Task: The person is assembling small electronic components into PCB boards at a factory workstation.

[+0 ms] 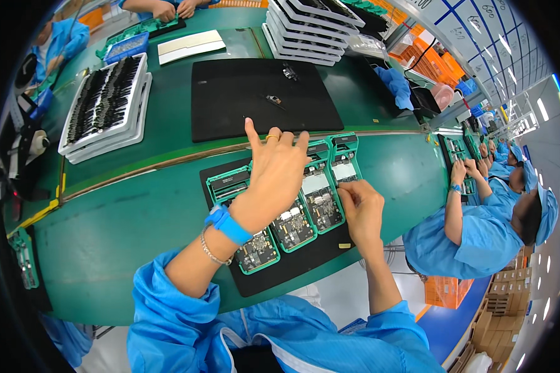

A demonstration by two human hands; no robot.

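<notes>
Several green-framed devices with exposed circuit boards (pixel 324 208) lie side by side on a black mat (pixel 314 260) in front of me. My left hand (pixel 277 168) reaches across their upper part, open, with its fingers stretched toward the far edge; it hides part of the devices below it. A blue wrist strap (pixel 228 225) and a beaded bracelet are on that wrist. Beside the rightmost device, my right hand (pixel 362 208) is closed, thumb and fingers drawn together at the green rim. Whatever those fingertips hold, if anything, is too small to make out.
Beyond the devices, a larger black mat (pixel 261 87) carries two small dark parts (pixel 274 99). White trays of black parts (pixel 106 105) stand at left; a stack of white trays (pixel 305 37) rises at the back. Co-workers (pixel 479 217) sit at the right, others at the far left.
</notes>
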